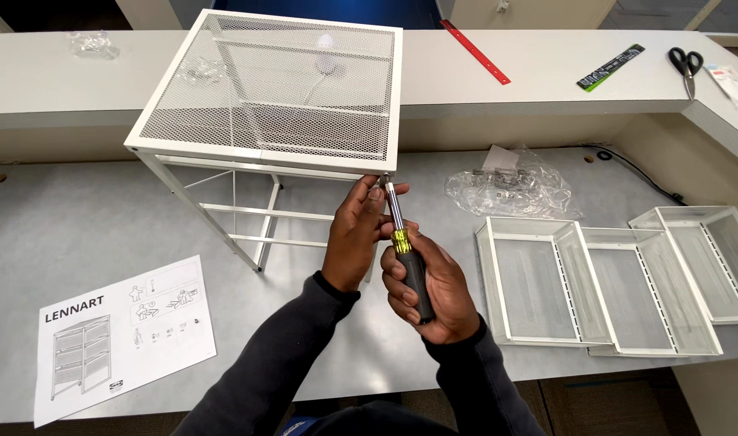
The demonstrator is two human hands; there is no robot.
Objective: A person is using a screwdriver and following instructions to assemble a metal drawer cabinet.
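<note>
A grey worktable (78, 218) runs beneath a raised white ledge (546, 73) carrying a red ruler (475, 52) and scissors (687, 64). A white mesh frame (272, 89) stands on the table. The right hand (429, 287) is clamped around a screwdriver (405, 250), tip at the frame's corner. The left hand (354, 234) fingers pinch together just beside the shaft.

White perforated-mesh frame (276, 85); screwdriver (407, 250) showing a yellow-and-black handle and silver shaft; white mesh drawers (611, 278); grey tabletop (102, 218); red ruler (475, 52); black-handled scissors (687, 63)
</note>
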